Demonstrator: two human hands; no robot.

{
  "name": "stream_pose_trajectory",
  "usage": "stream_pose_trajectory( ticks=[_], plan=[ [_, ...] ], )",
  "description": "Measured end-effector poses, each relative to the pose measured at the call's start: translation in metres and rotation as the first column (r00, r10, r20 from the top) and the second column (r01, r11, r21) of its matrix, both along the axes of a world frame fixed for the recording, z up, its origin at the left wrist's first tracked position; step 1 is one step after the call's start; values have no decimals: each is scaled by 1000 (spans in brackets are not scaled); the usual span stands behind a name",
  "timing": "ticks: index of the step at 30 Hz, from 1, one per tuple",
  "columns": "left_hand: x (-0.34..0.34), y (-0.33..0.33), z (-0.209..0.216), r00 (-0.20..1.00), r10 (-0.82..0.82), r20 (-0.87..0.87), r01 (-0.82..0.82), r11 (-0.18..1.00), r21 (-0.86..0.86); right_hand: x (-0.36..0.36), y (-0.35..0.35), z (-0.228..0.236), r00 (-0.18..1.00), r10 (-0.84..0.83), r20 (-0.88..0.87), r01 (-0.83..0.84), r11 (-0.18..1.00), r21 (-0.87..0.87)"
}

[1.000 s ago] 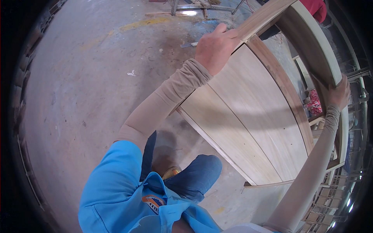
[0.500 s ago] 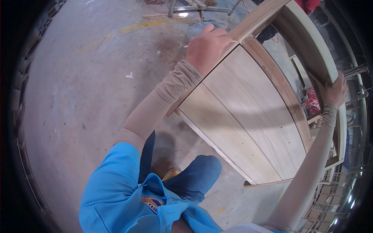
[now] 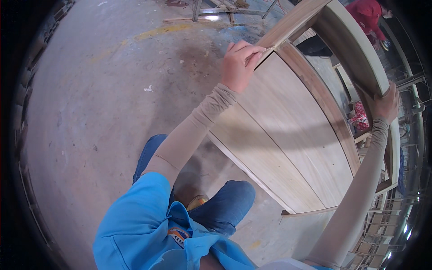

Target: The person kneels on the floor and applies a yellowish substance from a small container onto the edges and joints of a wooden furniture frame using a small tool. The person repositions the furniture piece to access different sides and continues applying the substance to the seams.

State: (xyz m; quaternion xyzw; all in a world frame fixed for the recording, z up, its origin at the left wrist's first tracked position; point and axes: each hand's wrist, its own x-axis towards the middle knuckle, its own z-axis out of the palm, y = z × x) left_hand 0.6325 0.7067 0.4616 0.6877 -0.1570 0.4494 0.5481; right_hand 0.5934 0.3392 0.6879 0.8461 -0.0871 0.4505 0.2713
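A large unpainted wooden furniture frame (image 3: 310, 19), possibly a headboard, leans across the right half of the view. It has a planked panel (image 3: 288, 121) and a curved top rail (image 3: 360, 40). My left hand (image 3: 239, 65) is pinched at the edge of the side post, beside the panel's upper corner. Something thin and pale shows by its fingertips, too small to name. My right hand (image 3: 387, 102) is wrapped round the curved rail, with the fingertips partly hidden behind it.
A person in a red shirt (image 3: 365, 18) is behind the frame at upper right. Stacked wooden frames (image 3: 375, 225) stand at the right edge. A metal stand (image 3: 229, 12) is at the far top. My bent knee (image 3: 234, 198) is beneath the panel on the concrete floor (image 3: 103, 135).
My left hand has slid along the post, turning into a pinch with the wrist lifted off the edge. My left knee has swung outward. The red-shirted person has come further into view.
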Motion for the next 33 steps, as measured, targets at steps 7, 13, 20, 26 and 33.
stream_pose_trajectory(
  ticks=[7, 13, 20, 26, 33],
  plan=[
    [-2, -22, -13, 996, -66, -63, 57, 988, -144, 1, 3, -3, 1000, -17, 6, 17, 1000, -4],
    [1, -24, -7, 984, -159, -85, 129, 950, -284, 1, 1, -3, 999, 3, 34, -2, 1000, -21],
    [2, -28, -5, 985, -159, -64, 138, 958, -253, 0, 1, 0, 1000, -7, 3, 7, 1000, -21],
    [12, -28, 8, 992, -119, -35, 107, 963, -245, -3, 17, -2, 997, -81, -21, 81, 996, 29],
    [19, -27, 12, 995, -102, -6, 97, 959, -266, -2, 11, -1, 997, -72, -5, 72, 997, -20]
  ],
)
